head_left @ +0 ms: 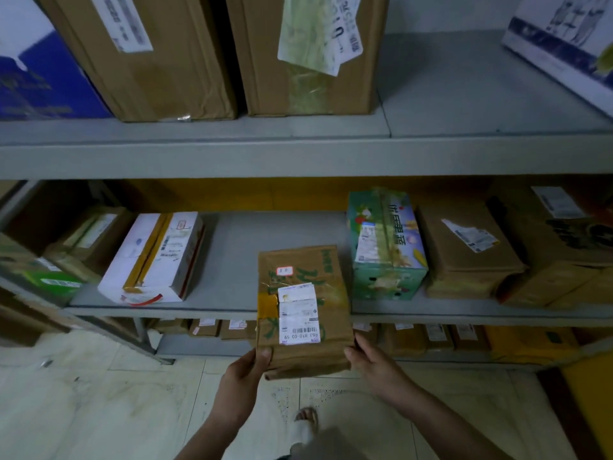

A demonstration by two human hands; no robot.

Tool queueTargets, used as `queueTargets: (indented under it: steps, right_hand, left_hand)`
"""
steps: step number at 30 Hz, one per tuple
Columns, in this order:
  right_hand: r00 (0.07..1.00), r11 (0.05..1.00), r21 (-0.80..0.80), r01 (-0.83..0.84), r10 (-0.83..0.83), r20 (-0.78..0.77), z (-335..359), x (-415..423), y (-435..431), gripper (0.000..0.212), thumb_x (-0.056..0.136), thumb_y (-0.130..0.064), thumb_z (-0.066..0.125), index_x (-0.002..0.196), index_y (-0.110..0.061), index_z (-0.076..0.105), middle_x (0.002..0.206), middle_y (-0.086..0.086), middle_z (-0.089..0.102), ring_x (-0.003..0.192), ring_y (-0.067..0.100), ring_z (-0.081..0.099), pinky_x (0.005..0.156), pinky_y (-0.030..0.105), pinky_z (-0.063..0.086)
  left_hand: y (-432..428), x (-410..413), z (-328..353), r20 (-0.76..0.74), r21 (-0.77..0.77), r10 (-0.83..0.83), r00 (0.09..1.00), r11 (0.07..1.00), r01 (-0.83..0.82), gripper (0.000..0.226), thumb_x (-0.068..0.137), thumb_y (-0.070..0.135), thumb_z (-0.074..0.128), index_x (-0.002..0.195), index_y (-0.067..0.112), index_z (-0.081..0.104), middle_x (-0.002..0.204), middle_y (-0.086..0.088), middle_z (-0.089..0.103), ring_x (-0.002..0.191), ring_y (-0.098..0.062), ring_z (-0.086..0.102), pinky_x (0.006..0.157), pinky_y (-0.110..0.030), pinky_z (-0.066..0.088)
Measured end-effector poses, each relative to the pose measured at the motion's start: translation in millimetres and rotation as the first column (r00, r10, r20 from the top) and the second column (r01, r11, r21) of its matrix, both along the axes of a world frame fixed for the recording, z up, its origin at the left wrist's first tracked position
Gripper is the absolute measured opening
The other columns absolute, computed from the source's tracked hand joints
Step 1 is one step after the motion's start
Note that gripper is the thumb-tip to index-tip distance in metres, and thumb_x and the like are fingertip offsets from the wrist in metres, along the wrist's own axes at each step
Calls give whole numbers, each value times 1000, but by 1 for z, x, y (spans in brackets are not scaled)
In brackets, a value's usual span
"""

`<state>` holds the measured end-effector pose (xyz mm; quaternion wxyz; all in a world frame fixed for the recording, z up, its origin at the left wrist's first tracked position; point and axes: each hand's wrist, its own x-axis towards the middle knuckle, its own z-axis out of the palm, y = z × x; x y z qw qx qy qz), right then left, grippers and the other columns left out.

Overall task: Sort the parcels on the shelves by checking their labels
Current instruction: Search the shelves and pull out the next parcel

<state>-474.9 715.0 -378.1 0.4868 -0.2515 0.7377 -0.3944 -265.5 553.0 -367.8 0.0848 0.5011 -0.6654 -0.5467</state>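
Observation:
A brown cardboard parcel [303,293] with green print and a white barcode label [298,313] on top lies half on the middle shelf [229,307], its near end sticking out over the shelf edge. My left hand [247,370] grips its near left corner, thumb on top. My right hand [371,360] holds its near right corner from the side. To its right stands a green printed box [384,247]; to its left lies a white box [152,257] with yellow tape.
Brown boxes [471,250] fill the right of the middle shelf, more parcels [83,237] the left. Two big cartons [139,54] and a blue box [43,78] stand on the upper shelf [298,154]. Small parcels [431,338] line the bottom shelf. Tiled floor [99,400] lies below.

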Motion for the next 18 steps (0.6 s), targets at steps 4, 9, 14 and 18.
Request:
queueTargets:
  steps: [4,9,14,18]
  right_hand:
    - [982,979,74,188,-189,-1,-31,-19,-53,42,103,-36,53,145,-33,46,143,-2,56,124,15,56,109,40,46]
    - [922,938,105,329,-295,-250,-39,-41,-117,43,104,-34,51,145,-20,51,130,6,66,110,20,64,84,27,47]
    - [865,893,120,433,-375,-334,-38,-67,-166,44,104,-27,52,146,-13,49,135,11,63,118,31,62,91,27,47]
    - [891,893,75,443,-429,-149,-80,-103,-170,62,89,-47,57,143,-19,48,137,10,61,119,34,62,101,54,51]
  left_hand:
    - [-54,-33,-19,24,25,-54,998,998,53,33,100,50,50,99,31,76,84,13,76,87,-8,68,73,-25,48]
    - [-114,-76,-39,-13,39,-151,988,988,151,31,101,53,44,114,38,68,106,15,73,101,-9,67,79,-24,50]
    - [-162,-116,-49,32,-42,-194,981,980,195,41,102,56,44,116,27,70,99,0,74,89,-19,69,78,-38,58]
    - [-180,-139,-46,63,-75,-254,965,963,259,44,103,52,44,118,19,69,97,-3,73,80,-13,66,65,-24,51]
